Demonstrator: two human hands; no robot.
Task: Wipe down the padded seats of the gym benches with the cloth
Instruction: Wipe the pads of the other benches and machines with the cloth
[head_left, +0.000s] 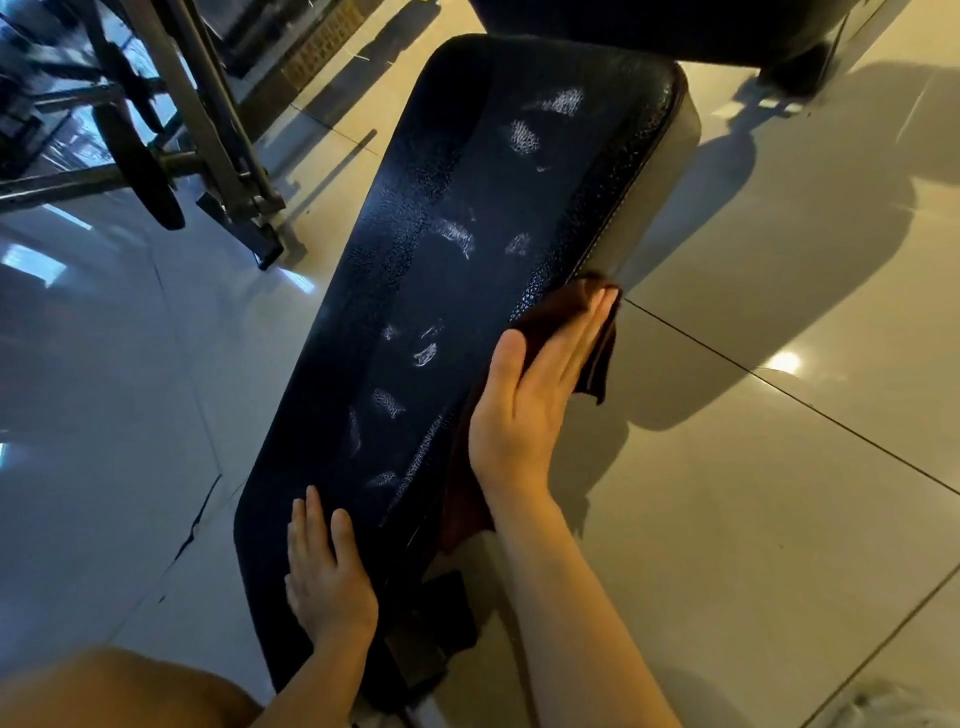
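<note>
Rack: dark metal weight rack (171, 130) with black disc plates stands at upper left on the floor, well apart from the bench.
Floor: glossy pale tiled floor (779, 519) carries reflections of light and long shadows on both sides of the bench.
Knee: bare knee (119, 686) of the person shows at the lower left corner.
Left hand: left hand (324, 566) rests flat on the near end of the pad, fingers straight and together, thumb apart, holding nothing.
Bench: long black textured padded bench seat (415, 291) runs diagonally from lower left to upper right; whitish scuffed patches dot its top surface along the middle.
Cloth: dark reddish-brown cloth (597, 343) lies against the bench's right side edge, about midway along its length, part of it hanging below the pad toward the floor.
Right hand: right hand (530, 395) presses the cloth onto the pad's right edge with straight, closed-up fingers and thumb lifted alongside; the fingers are not curled round the cloth.
Second pad: another black padded piece (649, 26) fills the top right, just beyond the far end of the bench.
</note>
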